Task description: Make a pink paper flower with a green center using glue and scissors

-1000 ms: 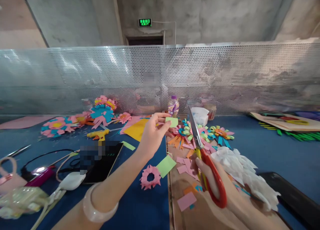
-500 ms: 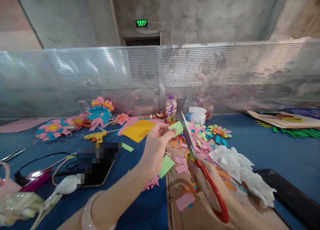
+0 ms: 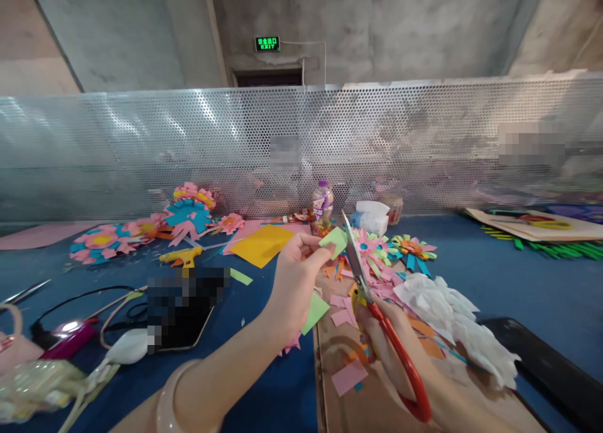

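Since a second ago, the left hand (image 3: 294, 279) has moved right and a little lower, bringing its small green paper (image 3: 336, 243) up beside the blades of the scissors (image 3: 360, 274); over the last half second only the tilt of the paper has altered slightly. The left hand is nearly closed, thumb and fingers pinching the lower left part of the paper, with its free corner standing out toward the blades. Whether the paper's edge touches the steel or falls just short, I cannot tell. The right hand (image 3: 393, 332) is curled around the scissors' handles, the big red loop lying outside it and a yellow lining showing near the fingers; the tips point up and away. How wide the blades are spread cannot be told from this angle. The two hands are apart, with the paper and blades meeting or nearly meeting between them. Below the left wrist lies a larger green sheet (image 3: 316, 313), partly covered by the hand, and a pink ring (image 3: 292, 345) shows only its edge past the forearm. Under the right hand, a pink piece (image 3: 349, 378) lies on the brown board (image 3: 339, 414). Crumpled white tissue (image 3: 438, 304) rests just beyond the right wrist. Farther left on the blue table (image 3: 264, 389) are a yellow sheet (image 3: 260, 246), a yellow glue gun (image 3: 181, 256) and a black phone (image 3: 188, 326)
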{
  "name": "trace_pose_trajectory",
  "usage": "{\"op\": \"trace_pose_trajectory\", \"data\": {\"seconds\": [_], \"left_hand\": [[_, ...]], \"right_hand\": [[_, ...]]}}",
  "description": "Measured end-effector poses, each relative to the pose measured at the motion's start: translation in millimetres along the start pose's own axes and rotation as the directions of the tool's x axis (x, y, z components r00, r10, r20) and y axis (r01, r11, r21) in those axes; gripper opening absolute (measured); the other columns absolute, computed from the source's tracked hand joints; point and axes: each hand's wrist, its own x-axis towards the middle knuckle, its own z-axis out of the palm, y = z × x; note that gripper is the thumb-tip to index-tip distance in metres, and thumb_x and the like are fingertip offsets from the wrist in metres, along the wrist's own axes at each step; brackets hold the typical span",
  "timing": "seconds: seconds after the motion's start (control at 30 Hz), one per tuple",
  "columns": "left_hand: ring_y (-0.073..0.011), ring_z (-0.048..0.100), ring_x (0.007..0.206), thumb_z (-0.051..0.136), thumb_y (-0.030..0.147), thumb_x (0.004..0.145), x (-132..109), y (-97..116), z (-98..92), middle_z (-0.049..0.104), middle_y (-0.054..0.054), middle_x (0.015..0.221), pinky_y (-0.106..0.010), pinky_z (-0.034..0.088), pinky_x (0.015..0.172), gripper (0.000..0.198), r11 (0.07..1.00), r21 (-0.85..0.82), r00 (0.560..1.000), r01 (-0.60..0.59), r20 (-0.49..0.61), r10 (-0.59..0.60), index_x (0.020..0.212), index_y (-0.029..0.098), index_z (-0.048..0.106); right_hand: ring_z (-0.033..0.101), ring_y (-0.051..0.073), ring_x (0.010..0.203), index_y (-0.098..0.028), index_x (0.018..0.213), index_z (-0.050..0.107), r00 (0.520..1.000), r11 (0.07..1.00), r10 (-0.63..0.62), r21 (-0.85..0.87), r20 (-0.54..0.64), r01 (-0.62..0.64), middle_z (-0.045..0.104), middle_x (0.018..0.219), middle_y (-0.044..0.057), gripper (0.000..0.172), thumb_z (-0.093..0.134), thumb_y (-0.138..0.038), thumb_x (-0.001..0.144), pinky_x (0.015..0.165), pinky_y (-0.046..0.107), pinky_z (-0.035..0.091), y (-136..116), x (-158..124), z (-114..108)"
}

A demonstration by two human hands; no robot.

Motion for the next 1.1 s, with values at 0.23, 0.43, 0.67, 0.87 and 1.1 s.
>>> {"op": "trace_pose_trajectory", "data": {"seconds": [0.23, 0.43, 0.67, 0.87, 1.1], "left_hand": [[-0.0121, 0.058, 0.071, 0.065, 0.023, 0.071, 1.0, 1.6, -2.0, 0.058, 0.0, 0.073, -0.027, 0.046, 0.068, 0.015, 1.0, 0.017, 1.0, -0.025, -0.012, 0.025, 0.074, 0.017, 0.052], [-0.013, 0.062, 0.068, 0.065, 0.022, 0.071, 0.5, 5.5, -1.5, 0.058, 0.0, 0.074, -0.028, 0.047, 0.067, 0.016, 1.0, 0.008, 1.0, -0.022, -0.01, 0.022, 0.076, 0.017, 0.051], [-0.0117, 0.06, 0.065, 0.064, 0.02, 0.071, 2.4, 9.3, -2.4, 0.058, 0.0, 0.07, -0.025, 0.045, 0.062, 0.013, 0.999, 0.011, 0.999, -0.047, -0.002, 0.047, 0.074, 0.017, 0.052], [-0.0089, 0.054, 0.062, 0.062, 0.022, 0.073, 5.4, 9.9, -8.4, 0.058, 0.0, 0.072, -0.024, 0.042, 0.061, 0.009, 0.992, 0.094, 0.997, -0.082, 0.011, 0.081, 0.076, 0.017, 0.054], [-0.0091, 0.054, 0.058, 0.061, 0.023, 0.073, 8.4, 12.1, -10.6, 0.059, 0.0, 0.069, -0.024, 0.041, 0.058, 0.008, 0.988, 0.119, 0.995, -0.102, 0.022, 0.1, 0.077, 0.017, 0.055]], "right_hand": [[0.038, 0.009, 0.044, -0.02, 0.063, 0.041, 1.0, 0.999, 0.002, 0.046, 0.028, -0.004, 0.043, 0.051, -0.004, 0.025, 0.041, -0.038, 0.08, 0.041, 0.021, 0.03, 2.0, -1.9, 0.4], [0.039, 0.01, 0.043, -0.021, 0.063, 0.041, 1.0, 0.999, -0.019, 0.036, 0.009, 0.019, 0.041, 0.048, -0.005, 0.024, 0.04, -0.036, 0.081, 0.04, 0.021, 0.031, -1.2, -2.4, -1.2], [0.04, 0.009, 0.043, -0.021, 0.06, 0.04, 0.998, 0.999, -0.053, -0.005, 0.036, 0.053, 0.043, 0.049, -0.004, 0.017, 0.041, -0.028, 0.076, 0.04, 0.021, 0.031, -0.5, 0.1, -5.8], [0.04, 0.01, 0.044, -0.021, 0.057, 0.038, 0.996, 0.996, -0.081, -0.034, 0.036, 0.082, 0.042, 0.047, -0.004, 0.016, 0.042, -0.025, 0.072, 0.039, 0.02, 0.03, -1.0, 0.2, -6.7], [0.039, 0.01, 0.043, -0.021, 0.053, 0.036, 0.997, 0.996, -0.079, -0.034, 0.011, 0.08, 0.039, 0.044, -0.004, 0.019, 0.042, -0.026, 0.07, 0.037, 0.02, 0.028, -7.4, 0.8, -10.4]]}}
